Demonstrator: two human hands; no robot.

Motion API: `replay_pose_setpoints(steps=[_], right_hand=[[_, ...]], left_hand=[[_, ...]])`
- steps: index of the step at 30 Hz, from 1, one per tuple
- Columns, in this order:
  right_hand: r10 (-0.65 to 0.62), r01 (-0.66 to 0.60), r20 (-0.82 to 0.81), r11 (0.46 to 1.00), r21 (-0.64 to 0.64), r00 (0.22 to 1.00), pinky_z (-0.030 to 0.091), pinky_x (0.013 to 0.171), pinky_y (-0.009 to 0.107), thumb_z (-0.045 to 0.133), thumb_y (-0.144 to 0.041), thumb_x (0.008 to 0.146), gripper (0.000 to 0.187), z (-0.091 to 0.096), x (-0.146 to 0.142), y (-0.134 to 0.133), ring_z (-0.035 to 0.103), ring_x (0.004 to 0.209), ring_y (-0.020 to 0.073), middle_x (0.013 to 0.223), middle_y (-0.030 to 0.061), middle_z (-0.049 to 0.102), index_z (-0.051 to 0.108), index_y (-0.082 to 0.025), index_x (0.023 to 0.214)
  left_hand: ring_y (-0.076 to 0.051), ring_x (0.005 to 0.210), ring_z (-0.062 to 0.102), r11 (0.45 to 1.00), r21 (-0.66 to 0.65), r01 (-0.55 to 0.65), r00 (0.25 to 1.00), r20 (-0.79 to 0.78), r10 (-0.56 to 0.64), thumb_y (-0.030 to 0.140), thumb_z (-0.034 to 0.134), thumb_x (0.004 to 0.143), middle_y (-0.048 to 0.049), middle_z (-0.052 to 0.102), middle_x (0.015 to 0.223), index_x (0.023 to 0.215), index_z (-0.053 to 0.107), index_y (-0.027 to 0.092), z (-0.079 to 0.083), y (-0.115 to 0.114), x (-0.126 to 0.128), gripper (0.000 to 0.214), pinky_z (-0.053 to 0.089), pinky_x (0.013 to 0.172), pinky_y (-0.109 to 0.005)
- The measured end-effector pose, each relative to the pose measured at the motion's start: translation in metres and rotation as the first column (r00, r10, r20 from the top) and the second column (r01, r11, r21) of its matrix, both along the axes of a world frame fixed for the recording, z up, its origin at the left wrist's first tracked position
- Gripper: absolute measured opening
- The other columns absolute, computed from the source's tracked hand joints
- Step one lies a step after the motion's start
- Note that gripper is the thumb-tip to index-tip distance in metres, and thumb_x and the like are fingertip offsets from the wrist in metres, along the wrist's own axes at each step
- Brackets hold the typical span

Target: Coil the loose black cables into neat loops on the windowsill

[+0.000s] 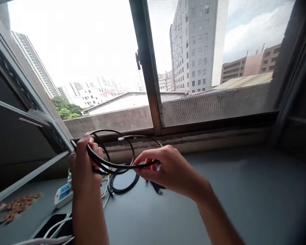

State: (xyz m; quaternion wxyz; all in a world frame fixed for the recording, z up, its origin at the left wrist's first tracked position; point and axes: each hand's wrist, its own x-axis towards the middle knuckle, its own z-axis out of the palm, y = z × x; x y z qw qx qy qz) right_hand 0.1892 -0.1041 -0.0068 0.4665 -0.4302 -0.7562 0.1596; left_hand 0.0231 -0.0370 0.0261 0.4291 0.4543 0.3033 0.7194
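Observation:
A black cable (111, 165) hangs in loose loops between my two hands, above the grey table. My left hand (85, 158) is closed round the gathered loops, thumb on top. With fingertips pinched together, my right hand (158, 163) holds one strand of the same cable to the right. A connector (124, 137) with a pale end shows on the far side of the loops, in front of the window sill. Below the held loops, a second coiled black cable (124, 190) lies on the table.
At the left stand a white power strip (63, 195) with blue sockets and a pile of small brown pieces (20, 207). A dark phone-like device (51, 226) and white cables (46, 241) are at the front left. Behind runs a window frame (155, 115).

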Motion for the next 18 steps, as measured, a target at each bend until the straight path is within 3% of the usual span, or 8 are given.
replay_pose_setpoints(steps=[5,9,15,18], right_hand=[[0.124,-0.107,-0.149,0.988,0.114,0.981,0.035,0.050,0.016,0.067,-0.027,0.081,0.011,0.000,0.019,0.000,0.055,0.060,0.0100,0.065,-0.0025,0.059,0.067,-0.017,0.077],[0.151,-0.093,-0.314,0.977,0.191,0.937,0.035,0.043,0.017,0.068,-0.029,0.080,0.014,0.002,0.032,-0.006,0.048,0.047,0.0078,0.055,-0.0037,0.053,0.066,-0.016,0.074],[0.252,-0.285,-0.427,0.958,-0.013,0.869,0.030,0.035,0.014,0.068,-0.034,0.080,0.020,0.003,0.024,-0.006,0.047,0.040,0.0075,0.050,-0.0045,0.051,0.063,-0.016,0.087],[0.333,-0.429,-0.452,0.894,-0.128,0.828,0.025,0.032,0.012,0.064,-0.038,0.083,0.024,0.000,0.011,0.006,0.039,0.034,0.0044,0.050,-0.0049,0.053,0.053,-0.016,0.083]], left_hand=[[-0.004,0.033,0.015,0.981,-0.104,0.160,0.986,0.064,-0.154,0.019,0.043,0.081,0.0069,0.023,0.035,0.055,0.039,0.018,0.008,-0.021,-0.003,0.027,0.014,0.032,-0.018],[-0.004,0.033,0.013,0.976,-0.079,0.204,0.979,0.022,-0.203,0.029,0.050,0.082,0.0067,0.022,0.034,0.053,0.041,0.019,0.005,-0.024,0.002,0.033,0.014,0.030,-0.017],[-0.003,0.030,0.015,0.975,-0.021,0.222,0.973,-0.056,-0.223,0.037,0.066,0.071,0.0082,0.023,0.034,0.055,0.041,0.018,-0.005,-0.014,0.020,0.035,0.013,0.028,-0.015],[-0.004,0.027,0.016,0.952,-0.040,0.302,0.939,-0.160,-0.305,0.053,0.065,0.071,0.0084,0.024,0.033,0.058,0.040,0.018,-0.010,-0.012,0.031,0.045,0.010,0.027,-0.015]])
